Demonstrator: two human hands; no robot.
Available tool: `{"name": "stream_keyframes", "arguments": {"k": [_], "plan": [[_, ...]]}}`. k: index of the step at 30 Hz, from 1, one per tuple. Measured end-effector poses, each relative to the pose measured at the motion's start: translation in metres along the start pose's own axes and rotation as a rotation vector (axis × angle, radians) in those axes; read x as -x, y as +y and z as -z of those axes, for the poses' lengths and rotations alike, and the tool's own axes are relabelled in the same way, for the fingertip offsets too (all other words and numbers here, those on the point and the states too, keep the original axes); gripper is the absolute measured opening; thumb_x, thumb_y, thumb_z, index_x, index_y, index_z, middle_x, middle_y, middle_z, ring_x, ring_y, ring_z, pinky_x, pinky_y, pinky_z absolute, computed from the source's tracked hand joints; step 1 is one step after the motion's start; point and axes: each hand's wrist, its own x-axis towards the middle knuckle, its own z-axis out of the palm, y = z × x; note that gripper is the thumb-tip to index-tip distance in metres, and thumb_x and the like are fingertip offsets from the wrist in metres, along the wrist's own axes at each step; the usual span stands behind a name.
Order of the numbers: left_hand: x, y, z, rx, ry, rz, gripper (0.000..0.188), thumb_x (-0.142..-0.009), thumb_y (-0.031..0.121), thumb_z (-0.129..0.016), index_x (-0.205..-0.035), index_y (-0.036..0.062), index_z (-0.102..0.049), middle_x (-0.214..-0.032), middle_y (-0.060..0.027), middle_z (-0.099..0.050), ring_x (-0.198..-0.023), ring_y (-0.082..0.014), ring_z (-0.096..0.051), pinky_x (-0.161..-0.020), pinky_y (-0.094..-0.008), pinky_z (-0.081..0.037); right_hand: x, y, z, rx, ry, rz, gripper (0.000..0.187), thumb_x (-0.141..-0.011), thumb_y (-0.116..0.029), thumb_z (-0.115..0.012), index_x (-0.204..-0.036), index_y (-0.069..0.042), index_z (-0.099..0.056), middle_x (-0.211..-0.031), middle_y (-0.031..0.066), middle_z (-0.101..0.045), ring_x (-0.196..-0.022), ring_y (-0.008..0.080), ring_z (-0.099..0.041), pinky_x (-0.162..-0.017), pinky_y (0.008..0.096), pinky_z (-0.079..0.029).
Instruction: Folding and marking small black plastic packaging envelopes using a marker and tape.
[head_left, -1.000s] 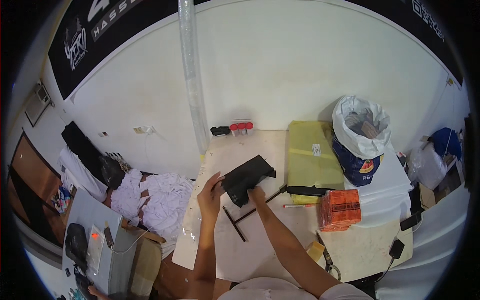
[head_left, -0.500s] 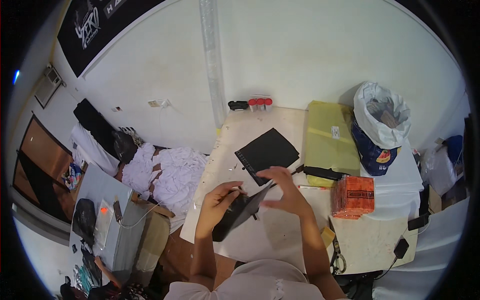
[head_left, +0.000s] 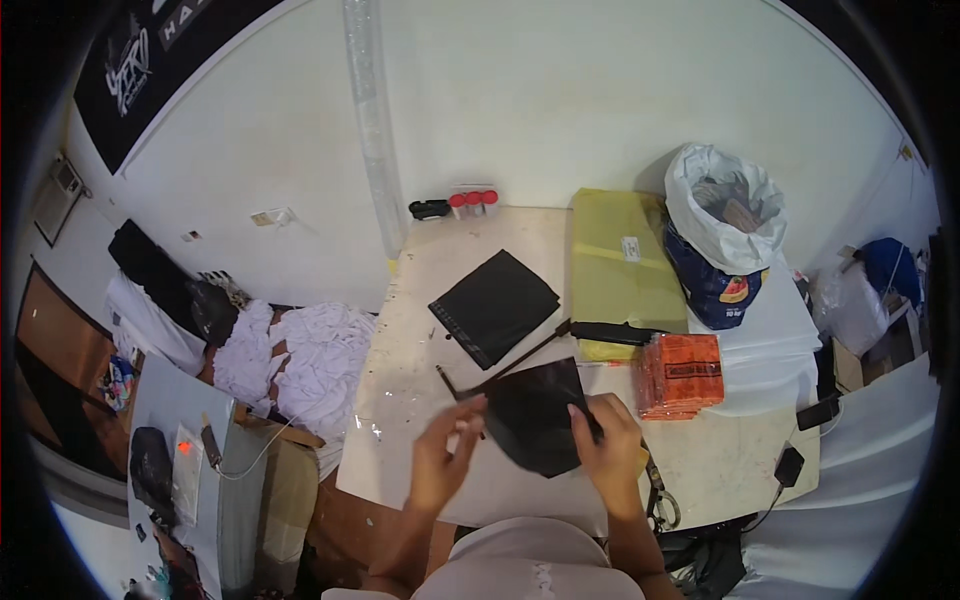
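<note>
A thin, limp black plastic piece point(head_left: 540, 425) hangs over the near part of the table, its lower edge rounded. My right hand point(head_left: 607, 445) grips it at the right edge, thumb on top. Beside the left edge is my left hand point(head_left: 443, 455), its fingers slightly blurred and apart, holding nothing I can make out. Farther back lies a flat black rectangular stack point(head_left: 497, 305) that looks like thin plastic pouches. A thin dark rod point(head_left: 525, 353) runs between the stack and the held piece, partly covered by the latter.
On the right are a yellow wrapped package point(head_left: 620, 265), a black-handled tool point(head_left: 610, 333), orange packets point(head_left: 680, 378), scissors point(head_left: 660, 500) and an open sack point(head_left: 720, 240). Red-capped containers point(head_left: 474, 204) stand by the wall. White cloth point(head_left: 325, 350) is heaped left of the table point(head_left: 385, 440).
The black piece has swung from edge-on between my hands to spread out flatter, farther right. My right hand has come down onto its right edge; the left hand has moved off it. The view has shifted.
</note>
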Motion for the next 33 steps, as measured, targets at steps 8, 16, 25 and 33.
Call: {"name": "stream_keyframes", "arguments": {"k": [8,16,25,33], "plan": [[0.006,0.026,-0.06,0.628,-0.12,0.174,0.061,-0.088,0.007,-0.053,-0.141,0.0112,-0.023,-0.12,-0.0088,-0.05,-0.106,-0.0136,-0.047,-0.091,-0.0259,-0.037,0.04,-0.031,0.0,-0.022,-0.283,0.17,0.025,-0.069,-0.002,-0.065,-0.093,-0.004,-0.064,-0.11,0.0117,-0.054,-0.089,0.0251,-0.057,-0.073,0.031,-0.047],[-0.012,0.025,-0.024,0.665,-0.249,0.24,0.054,-0.082,-0.003,-0.057,-0.132,0.003,-0.039,-0.106,-0.0053,-0.058,-0.09,-0.0081,-0.054,-0.083,-0.0203,-0.041,0.028,0.022,0.025,-0.24,0.015,0.042,0.059,-0.073,-0.027,-0.067,-0.124,-0.007,-0.047,-0.13,0.0138,-0.042,-0.115,0.0227,-0.043,-0.091,0.0335,-0.036],[-0.02,0.018,-0.004,0.568,-0.349,0.265,0.049,-0.078,-0.003,-0.062,-0.125,0.0018,-0.048,-0.095,-0.0054,-0.063,-0.085,-0.0084,-0.056,-0.078,-0.0194,-0.044,0.035,0.089,-0.014,-1.315,-0.529,-0.719,0.063,-0.083,-0.021,-0.056,-0.136,0.0,-0.027,-0.129,0.0166,-0.044,-0.116,0.0195,-0.046,-0.102,0.0294,-0.031],[-0.032,-0.053,0.001,0.363,-0.156,0.34,0.042,-0.078,0.002,-0.065,-0.118,0.0016,-0.054,-0.097,-0.0033,-0.061,-0.088,-0.01,-0.055,-0.081,-0.0217,-0.043,0.04,0.106,-0.017,-1.03,-0.225,-0.858,0.017,-0.08,-0.005,-0.062,-0.095,0.002,-0.062,-0.09,0.008,-0.065,-0.079,0.015,-0.062,-0.069,0.0239,-0.048]]}}
